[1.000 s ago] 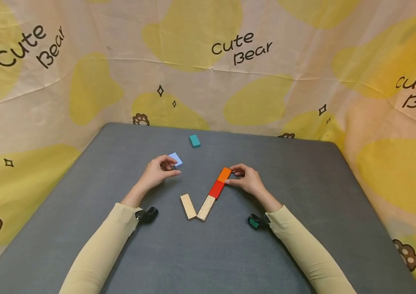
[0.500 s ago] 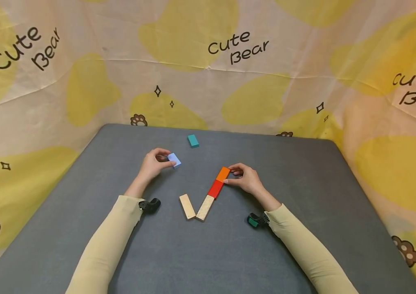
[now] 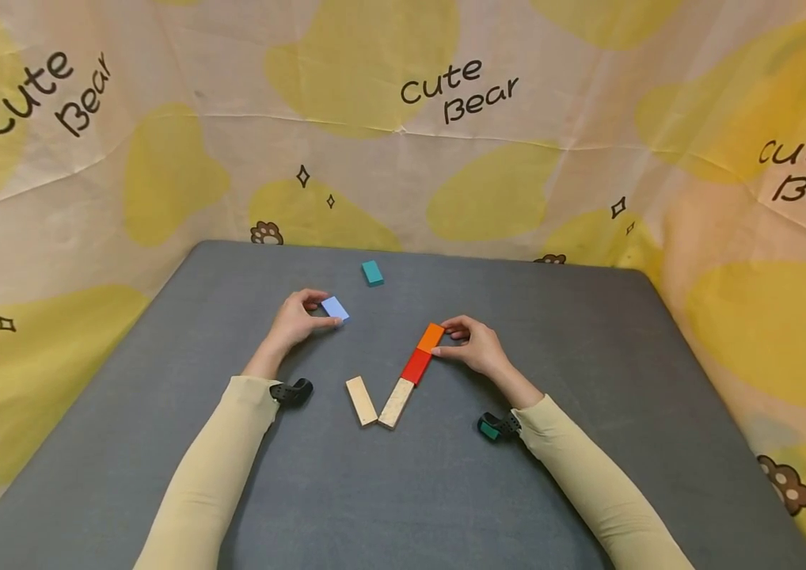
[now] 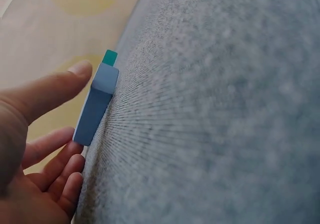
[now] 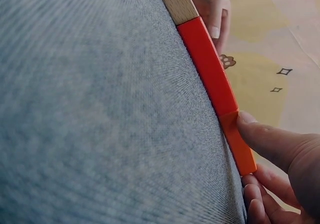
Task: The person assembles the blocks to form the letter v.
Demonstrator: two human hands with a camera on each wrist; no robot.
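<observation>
My left hand (image 3: 296, 320) pinches a light blue block (image 3: 335, 309) between thumb and fingers at the table's left-centre. In the left wrist view, the thumb is by the upper end of this block (image 4: 97, 101) and the fingers by its lower end. My right hand (image 3: 476, 345) holds an orange block (image 3: 431, 338) at the top of a slanted row, thumb and fingertips on it. A red block (image 3: 416, 366) lies end to end with it, then a plain wooden block (image 3: 397, 404). A second wooden block (image 3: 362, 400) angles off, forming a V at the near end.
Toward the back edge of the grey table (image 3: 553, 491) lies a teal block (image 3: 372, 273), beyond the light blue one. A patterned cloth (image 3: 346, 103) hangs behind and along both sides. Black bands with small devices (image 3: 292, 393) sit on both wrists.
The left thumb and fingers have come in around the light blue block, which stays about where it was on the table. The right hand keeps its place at the orange block.
</observation>
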